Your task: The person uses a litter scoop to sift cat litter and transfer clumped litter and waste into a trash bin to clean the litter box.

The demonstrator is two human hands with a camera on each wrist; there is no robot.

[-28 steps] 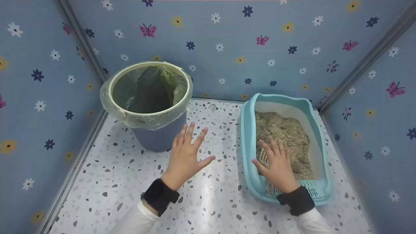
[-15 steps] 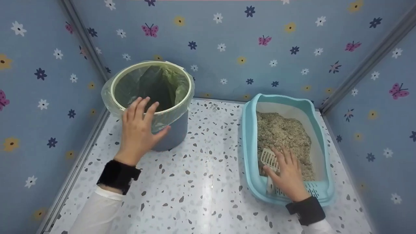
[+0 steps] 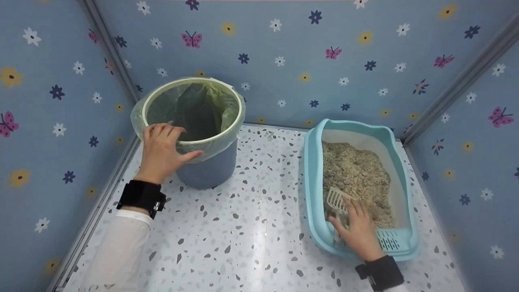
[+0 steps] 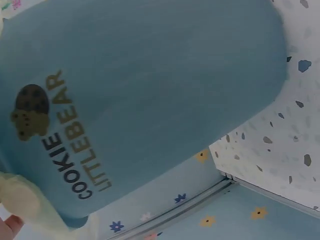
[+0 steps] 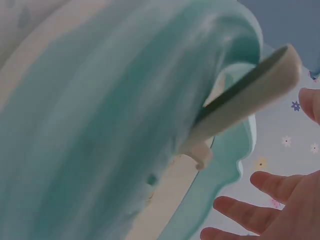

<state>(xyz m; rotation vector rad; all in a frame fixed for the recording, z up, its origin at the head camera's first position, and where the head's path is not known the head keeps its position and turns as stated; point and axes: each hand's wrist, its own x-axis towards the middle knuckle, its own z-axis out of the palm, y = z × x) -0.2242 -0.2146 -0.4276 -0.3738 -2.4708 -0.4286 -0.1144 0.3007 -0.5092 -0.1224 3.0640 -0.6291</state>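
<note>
Head view: left hand resting on the near rim of the bin, fingers curled over the edge and the green liner, thumb against the outer wall. Right hand low inside the litter tray, fingers spread and laid over the white scoop, not yet clearly closed round its handle. Scoop lying on the litter at the tray's near left side, slotted blade pointing away. Judged early: bin steadied, liner showing nothing inside, scoop unlifted, all sifting and carrying left. Speckled tabletop between bin and tray; nothing on it to block the way across. Patterned walls close on 3 sides.

Left wrist view: only the bin's blue wall with "COOKIE LITTLEBEAR" print, liner edge and 1 fingertip at the corner; grip itself out of sight.

Right wrist view: tray rim filling the picture, scoop handle jutting over it, fingers straight and apart from the handle, holding nothing.
</note>
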